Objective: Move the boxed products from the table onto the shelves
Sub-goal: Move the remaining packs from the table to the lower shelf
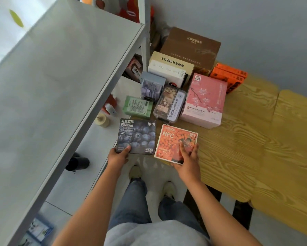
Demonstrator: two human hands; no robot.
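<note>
My left hand (118, 156) grips the near left corner of a dark blueberry drink box (138, 134), held off the table's left edge. My right hand (187, 158) holds the near edge of an orange NFC box (174, 141), thumb on top, at the wooden table (247, 139) corner. Behind them on the table sit a pink blossom box (205, 102), a clear snack box (169, 103), a green box (137, 106), a grey-blue box (152, 85), a white-and-cream box (170, 68), a brown carton (191, 47) and orange boxes (229, 77). The white shelf unit (60, 68) stands at my left.
The lower shelf board (96, 144) carries a small cream jar (102, 120), a white bottle (111, 109) and a black object (77, 162). Red packages (129, 9) sit on an upper shelf. My feet (151, 180) stand between shelf and table.
</note>
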